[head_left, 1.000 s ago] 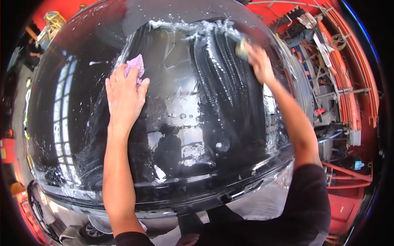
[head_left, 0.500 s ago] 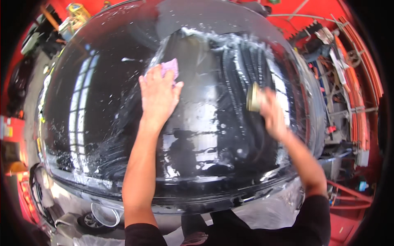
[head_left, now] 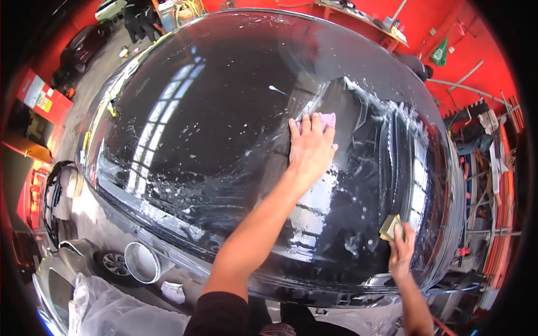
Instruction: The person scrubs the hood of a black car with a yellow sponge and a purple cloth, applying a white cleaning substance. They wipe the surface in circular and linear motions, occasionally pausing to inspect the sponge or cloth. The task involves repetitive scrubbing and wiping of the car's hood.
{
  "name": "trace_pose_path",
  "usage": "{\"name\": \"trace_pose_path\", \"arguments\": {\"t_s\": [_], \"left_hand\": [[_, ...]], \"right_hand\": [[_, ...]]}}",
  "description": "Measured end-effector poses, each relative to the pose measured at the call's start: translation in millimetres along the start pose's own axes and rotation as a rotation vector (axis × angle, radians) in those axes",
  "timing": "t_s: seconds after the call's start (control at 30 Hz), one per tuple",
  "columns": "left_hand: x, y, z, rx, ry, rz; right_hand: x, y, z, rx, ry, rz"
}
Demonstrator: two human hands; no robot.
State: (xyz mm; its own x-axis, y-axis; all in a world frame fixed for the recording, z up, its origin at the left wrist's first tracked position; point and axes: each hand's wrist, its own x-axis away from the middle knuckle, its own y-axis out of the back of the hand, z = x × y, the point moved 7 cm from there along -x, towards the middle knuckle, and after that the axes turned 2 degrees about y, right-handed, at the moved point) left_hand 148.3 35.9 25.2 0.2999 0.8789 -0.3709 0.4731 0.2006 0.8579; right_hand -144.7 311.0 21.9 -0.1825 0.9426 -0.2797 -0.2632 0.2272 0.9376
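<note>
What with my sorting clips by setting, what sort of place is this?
Probably a vehicle body workshop. A large glossy black surface, apparently a car's, is streaked with wet white residue; a car wheel and crumpled clear plastic sheeting show at lower left.

Left hand (head_left: 311, 151) fingers spread over a pink cloth (head_left: 327, 120) on a glossy black curved panel (head_left: 218, 112). Right hand (head_left: 402, 249) grips a pale yellowish block (head_left: 388, 228) near the panel's lower right edge. White suds (head_left: 386, 106) streak the panel's right half, more smears lower left. White bucket (head_left: 142, 263) below the near edge, by a car wheel (head_left: 115, 262); clear plastic sheeting (head_left: 112, 311) at bottom left. Red wall (head_left: 448, 28) behind, top right.
</note>
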Motion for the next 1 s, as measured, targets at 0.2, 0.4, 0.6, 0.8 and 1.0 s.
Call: {"name": "trace_pose_path", "arguments": {"t_s": [0.2, 0.4, 0.6, 0.8, 1.0], "left_hand": [[-6.5, 0.0, -7.5, -0.015, -0.020, 0.025], [-0.7, 7.4, 14.4, -0.030, 0.018, 0.055], [0.6, 5.7, 2.9, -0.058, 0.027, 0.047], [-5.5, 0.5, -13.0, -0.068, -0.010, 0.070], [-3.7, 13.0, 15.2, -0.088, 0.040, 0.068]], "right_hand": [[-316.9, -47.3, -167.8, 0.200, -0.142, -0.160], [-187.3, -53.3, -52.5, 0.086, 0.011, -0.216], [-76.8, -15.4, 14.4, -0.033, 0.076, -0.023], [-324.7, -60.5, -111.8, 0.072, -0.012, -0.163], [-126.1, -37.4, 6.1, 0.008, 0.061, -0.169]]}}
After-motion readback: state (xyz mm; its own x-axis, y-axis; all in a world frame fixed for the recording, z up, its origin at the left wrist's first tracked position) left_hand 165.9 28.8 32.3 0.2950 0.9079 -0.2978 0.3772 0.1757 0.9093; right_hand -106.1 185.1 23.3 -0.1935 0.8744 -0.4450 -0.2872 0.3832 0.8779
